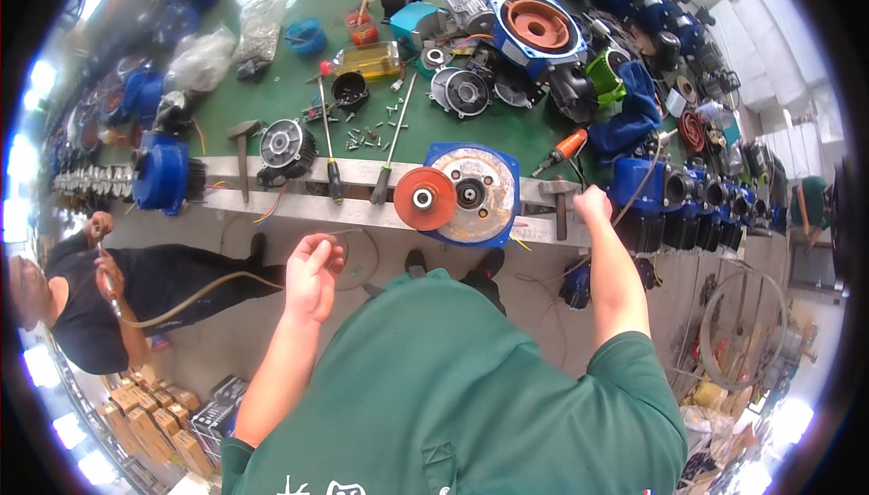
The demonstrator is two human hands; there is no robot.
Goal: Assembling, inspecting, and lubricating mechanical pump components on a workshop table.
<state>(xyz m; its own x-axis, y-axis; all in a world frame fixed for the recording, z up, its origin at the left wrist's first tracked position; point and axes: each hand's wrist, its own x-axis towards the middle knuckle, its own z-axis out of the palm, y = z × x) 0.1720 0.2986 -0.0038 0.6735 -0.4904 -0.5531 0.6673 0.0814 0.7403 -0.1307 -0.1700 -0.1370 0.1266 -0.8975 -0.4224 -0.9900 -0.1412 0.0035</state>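
A round blue-framed motor end cover (493, 183) with a rusty pale face lies on the front edge of the bench. A red-brown impeller disc (424, 199) with a metal hub overlaps its left side. My left hand (313, 276) hangs in the air left of them, palm turned up, fingers loosely curled and apart, nothing visible in it. Beside a hammer (559, 189) on the bench edge, my right hand (593, 206) is closed; whatever lies inside its fingers is hidden. An orange-handled power screwdriver (569, 145) rests just beyond it.
Two screwdrivers (334, 178) (381, 185), another hammer (243, 147) and a grey motor cover (287, 148) lie leftward. Loose screws (367, 136) are scattered behind. Blue motors (634, 183) line the right. A co-worker (136, 287) at left holds an air hose (195, 303).
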